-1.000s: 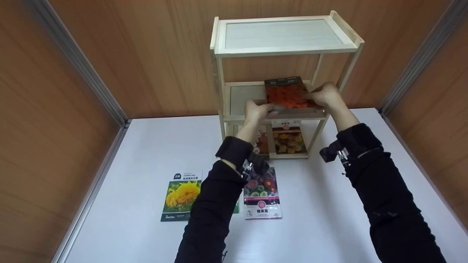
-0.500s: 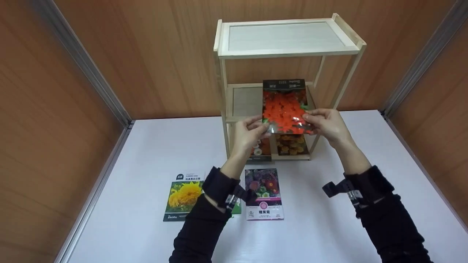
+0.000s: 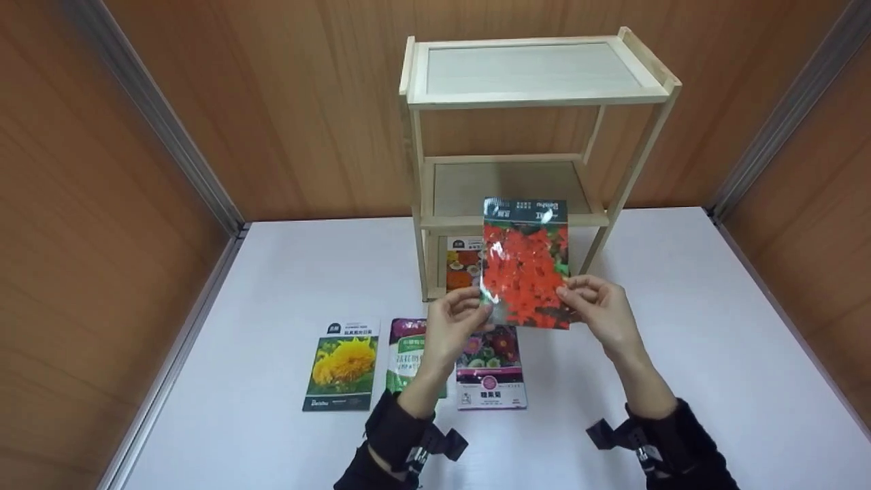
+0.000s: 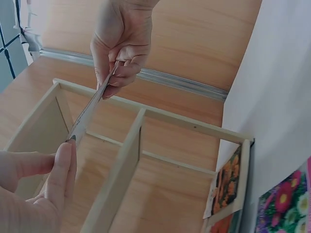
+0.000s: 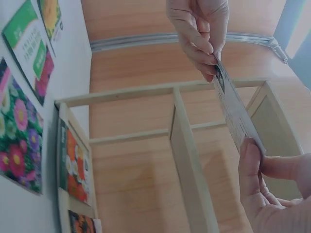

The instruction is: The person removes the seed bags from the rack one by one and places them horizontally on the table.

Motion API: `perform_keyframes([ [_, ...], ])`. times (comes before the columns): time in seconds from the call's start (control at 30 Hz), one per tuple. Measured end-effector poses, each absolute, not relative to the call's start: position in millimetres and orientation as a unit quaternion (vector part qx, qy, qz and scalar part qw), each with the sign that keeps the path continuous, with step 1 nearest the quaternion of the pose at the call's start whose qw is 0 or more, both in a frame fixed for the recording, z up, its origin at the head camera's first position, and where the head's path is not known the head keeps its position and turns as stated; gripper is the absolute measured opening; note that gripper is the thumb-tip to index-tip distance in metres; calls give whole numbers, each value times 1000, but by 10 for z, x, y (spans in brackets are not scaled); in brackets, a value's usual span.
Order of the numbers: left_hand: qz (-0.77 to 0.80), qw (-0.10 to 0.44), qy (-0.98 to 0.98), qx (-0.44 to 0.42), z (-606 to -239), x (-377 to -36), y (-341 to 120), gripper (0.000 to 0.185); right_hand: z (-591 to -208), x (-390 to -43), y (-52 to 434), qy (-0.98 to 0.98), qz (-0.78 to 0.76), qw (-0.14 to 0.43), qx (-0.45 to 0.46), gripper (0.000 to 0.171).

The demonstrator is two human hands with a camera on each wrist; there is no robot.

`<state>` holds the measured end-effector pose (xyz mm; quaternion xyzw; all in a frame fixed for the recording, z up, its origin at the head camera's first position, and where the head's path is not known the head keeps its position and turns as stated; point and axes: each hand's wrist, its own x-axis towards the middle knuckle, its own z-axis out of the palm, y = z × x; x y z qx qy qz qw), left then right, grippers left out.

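Observation:
A seed packet with red flowers (image 3: 525, 265) and a dark top band is held up in front of the wooden rack (image 3: 531, 99). My left hand (image 3: 454, 333) pinches its lower left edge between thumb and fingers. At the lower right edge, my right hand (image 3: 602, 313) pinches it the same way. Both wrist views show the packet (image 4: 90, 109) nearly edge-on, stretched between the left hand (image 4: 39, 179) and the right hand (image 4: 124, 46). The right wrist view has the packet's pale back (image 5: 235, 111) partly turned toward it.
On the white table lie a yellow-flower packet (image 3: 342, 371), a green-and-white packet (image 3: 407, 357) partly behind my left hand, and a pink-and-purple flower packet (image 3: 491, 378). The rack's bottom shelf holds an orange-and-white flower packet (image 3: 463, 267) and another orange-flower packet (image 4: 228, 179).
Both hands have drawn the red-flower packet off the middle shelf, toward me and down in the head view. It now faces the head camera more fully, and the middle shelf is uncovered.

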<state>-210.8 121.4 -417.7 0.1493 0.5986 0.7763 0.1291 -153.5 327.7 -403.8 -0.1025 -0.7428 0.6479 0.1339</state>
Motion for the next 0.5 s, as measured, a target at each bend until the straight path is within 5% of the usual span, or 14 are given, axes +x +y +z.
perform_keyframes([
  [0.5, 764, 157, 614, 121, -4755, -1790, 1036, 28, -4626, -1247, 3054, -711, 672, 108, -177, 12],
])
